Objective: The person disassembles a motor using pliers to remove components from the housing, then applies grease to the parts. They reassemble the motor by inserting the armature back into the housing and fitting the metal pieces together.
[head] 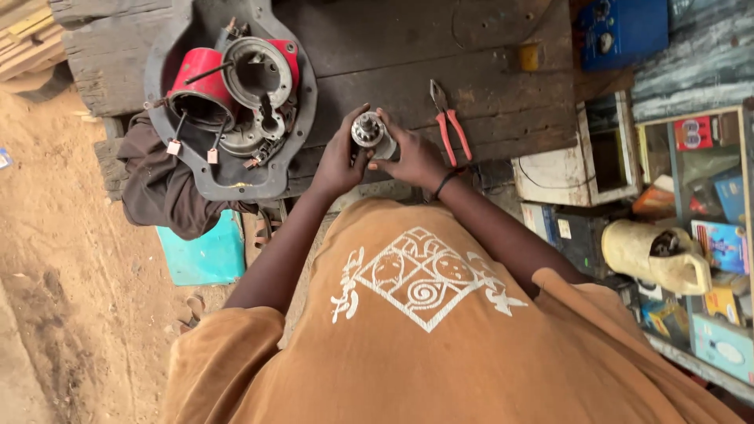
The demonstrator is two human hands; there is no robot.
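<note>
red-handled pliers (450, 126) | blue box (622, 30) | yellowed jug (656, 255) (grimy)

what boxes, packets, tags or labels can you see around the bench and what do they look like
Two small paper tags: pale squares hanging on wires from the red motor housing, upper left.
Red packet: flat, behind the cabinet glass, upper right.
Light blue box: flat, pictured front, right shelf.
Pale blue box: larger, lower right.
Blue box: knobbed, top right on the bench.
</note>
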